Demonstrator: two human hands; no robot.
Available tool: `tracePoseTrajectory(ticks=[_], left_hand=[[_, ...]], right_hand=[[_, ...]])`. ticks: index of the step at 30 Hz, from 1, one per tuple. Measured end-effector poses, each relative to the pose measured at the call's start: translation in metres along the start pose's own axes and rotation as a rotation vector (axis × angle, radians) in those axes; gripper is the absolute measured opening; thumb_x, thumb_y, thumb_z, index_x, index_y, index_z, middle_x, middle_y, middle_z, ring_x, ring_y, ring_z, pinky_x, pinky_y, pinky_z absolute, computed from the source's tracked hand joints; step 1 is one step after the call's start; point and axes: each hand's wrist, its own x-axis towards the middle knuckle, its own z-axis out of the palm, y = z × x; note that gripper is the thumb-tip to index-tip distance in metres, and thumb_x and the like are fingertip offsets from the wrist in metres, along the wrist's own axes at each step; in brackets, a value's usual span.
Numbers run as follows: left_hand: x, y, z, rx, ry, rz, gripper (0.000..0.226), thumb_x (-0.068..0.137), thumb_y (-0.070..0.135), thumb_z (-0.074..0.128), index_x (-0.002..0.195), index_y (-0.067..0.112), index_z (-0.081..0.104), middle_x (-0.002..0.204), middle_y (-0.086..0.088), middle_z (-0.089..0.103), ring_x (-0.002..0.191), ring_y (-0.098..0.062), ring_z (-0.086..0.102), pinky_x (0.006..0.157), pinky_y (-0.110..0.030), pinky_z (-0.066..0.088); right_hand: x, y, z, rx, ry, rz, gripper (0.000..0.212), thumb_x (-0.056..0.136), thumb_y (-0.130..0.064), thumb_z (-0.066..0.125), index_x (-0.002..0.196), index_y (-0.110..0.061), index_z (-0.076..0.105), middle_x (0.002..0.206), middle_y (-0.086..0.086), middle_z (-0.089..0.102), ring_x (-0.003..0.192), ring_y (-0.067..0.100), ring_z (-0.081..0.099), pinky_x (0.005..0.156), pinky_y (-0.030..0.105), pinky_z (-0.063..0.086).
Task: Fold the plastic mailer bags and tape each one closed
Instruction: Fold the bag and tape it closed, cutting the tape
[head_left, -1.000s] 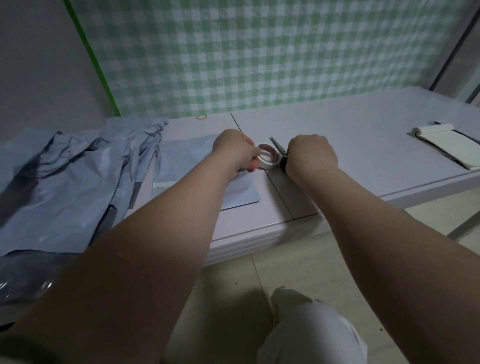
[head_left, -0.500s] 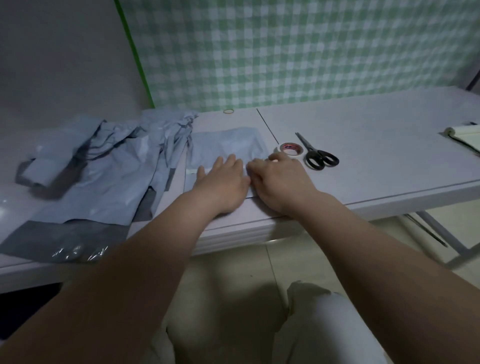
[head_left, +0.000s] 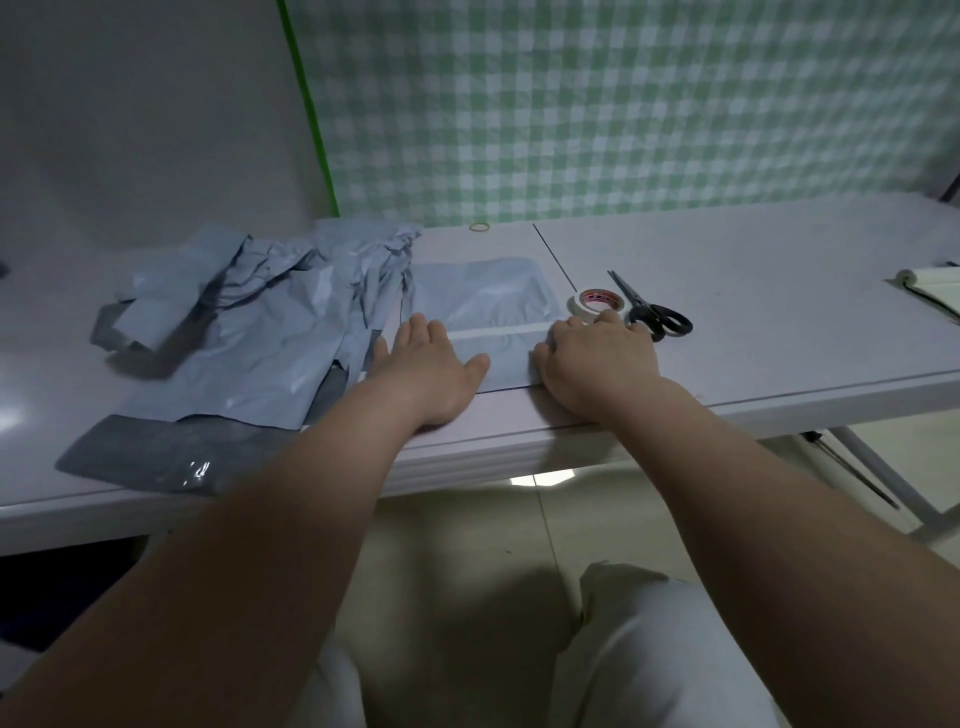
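A folded grey-blue mailer bag (head_left: 488, 299) lies flat on the white table (head_left: 779, 312), with a strip of white tape (head_left: 498, 331) across it. My left hand (head_left: 426, 364) presses flat on the bag's left end, fingers straight. At the bag's right end rests my right hand (head_left: 597, 358), its fingers bent down onto the tape's end. A white tape roll (head_left: 595, 301) sits just beyond my right fingers, and black-handled scissors (head_left: 649, 309) lie to its right.
A crumpled heap of unfolded grey mailer bags (head_left: 244, 332) covers the table's left part. A rubber band (head_left: 479, 226) lies by the checked wall. A notepad (head_left: 935, 288) sits at the far right edge. My knee (head_left: 649, 649) is below the table.
One second ago my hands held the tape roll and scissors; both now lie on the table. My hands have since slid apart along the tape strip on the bag.
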Motion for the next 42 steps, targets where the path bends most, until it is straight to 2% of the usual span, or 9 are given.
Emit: tracePoseTrajectory(ticks=[7, 11, 17, 21, 24, 28, 31, 35, 42], left_hand=[[0.005, 0.002, -0.032, -0.202, 0.167, -0.063, 0.035, 0.099, 0.018, 0.037, 0.116, -0.007, 0.055, 0.128, -0.023, 0.053, 0.116, -0.034, 0.050, 0.081, -0.029, 0.036], [0.035, -0.007, -0.044, -0.606, 0.299, -0.167, 0.032, 0.089, 0.002, 0.048, 0.118, -0.009, 0.057, 0.125, -0.024, 0.057, 0.114, -0.035, 0.055, 0.090, -0.036, 0.046], [0.078, -0.008, -0.052, -0.967, 0.156, -0.268, 0.023, 0.085, -0.001, 0.056, 0.107, 0.006, 0.058, 0.077, -0.010, 0.051, 0.066, -0.019, 0.050, 0.054, -0.025, 0.040], [0.082, -0.001, -0.061, -1.095, 0.038, -0.262, 0.016, 0.090, -0.002, 0.054, 0.081, 0.011, 0.051, 0.071, -0.006, 0.045, 0.062, -0.015, 0.042, 0.071, -0.032, 0.044], [0.079, -0.006, -0.065, -1.331, -0.086, -0.296, 0.027, 0.092, -0.006, 0.047, 0.070, 0.009, 0.046, 0.053, -0.008, 0.055, 0.062, -0.017, 0.048, 0.051, -0.026, 0.048], [0.073, -0.013, -0.077, -1.623, -0.134, -0.327, 0.022, 0.093, -0.008, 0.043, 0.077, 0.005, 0.051, 0.077, -0.010, 0.052, 0.066, -0.018, 0.051, 0.051, -0.029, 0.054], [0.066, -0.006, -0.083, -1.691, -0.161, -0.246, 0.021, 0.095, -0.005, 0.038, 0.096, 0.005, 0.057, 0.087, -0.012, 0.053, 0.072, -0.020, 0.053, 0.082, -0.035, 0.051], [0.056, 0.016, -0.101, -1.710, -0.087, -0.074, 0.052, 0.092, -0.009, 0.035, 0.141, 0.009, 0.041, 0.125, -0.013, 0.055, 0.089, -0.022, 0.059, 0.080, -0.033, 0.052], [0.051, 0.097, -0.107, -1.726, -0.167, 0.112, 0.061, 0.092, -0.011, 0.031, 0.148, 0.011, 0.029, 0.150, -0.015, 0.033, 0.116, -0.030, 0.052, 0.080, -0.030, 0.047]], right_hand=[[0.019, -0.003, -0.019, 0.209, 0.065, 0.112, 0.015, 0.090, -0.013, 0.043, 0.090, -0.008, 0.058, 0.116, 0.018, 0.060, 0.110, 0.034, 0.053, 0.073, 0.029, 0.034], [0.041, -0.015, -0.031, 0.357, 0.042, 0.082, 0.021, 0.091, -0.009, 0.044, 0.105, -0.008, 0.059, 0.125, 0.015, 0.058, 0.118, 0.031, 0.051, 0.082, 0.030, 0.040], [0.082, -0.031, -0.035, 0.427, -0.062, 0.120, 0.025, 0.092, -0.012, 0.044, 0.112, -0.003, 0.057, 0.120, 0.015, 0.059, 0.112, 0.032, 0.054, 0.075, 0.025, 0.036], [0.094, -0.037, -0.045, 0.323, -0.194, 0.130, 0.022, 0.088, -0.005, 0.047, 0.066, -0.006, 0.047, 0.057, 0.008, 0.060, 0.063, 0.025, 0.049, 0.049, 0.023, 0.033], [0.097, -0.039, -0.050, 0.333, -0.226, 0.145, 0.031, 0.088, -0.005, 0.046, 0.057, -0.009, 0.046, 0.030, 0.002, 0.046, 0.055, 0.020, 0.044, 0.051, 0.026, 0.036], [0.105, -0.026, -0.048, 0.732, -0.242, 0.255, 0.034, 0.091, -0.007, 0.049, 0.058, -0.012, 0.042, 0.038, 0.002, 0.046, 0.049, 0.016, 0.042, 0.049, 0.023, 0.035], [0.100, -0.017, -0.049, 1.040, -0.248, 0.372, 0.038, 0.091, -0.004, 0.050, 0.055, -0.012, 0.038, 0.027, 0.000, 0.032, 0.026, 0.013, 0.030, 0.039, 0.015, 0.024], [0.097, 0.005, -0.060, 1.345, -0.198, 0.460, 0.017, 0.088, -0.009, 0.059, 0.071, -0.009, 0.058, 0.062, 0.007, 0.055, 0.057, 0.019, 0.052, 0.060, 0.026, 0.043], [0.095, 0.081, -0.076, 1.262, -0.294, 0.603, 0.016, 0.093, -0.019, 0.054, 0.092, -0.003, 0.059, 0.097, 0.012, 0.058, 0.081, 0.023, 0.054, 0.086, 0.033, 0.047]])
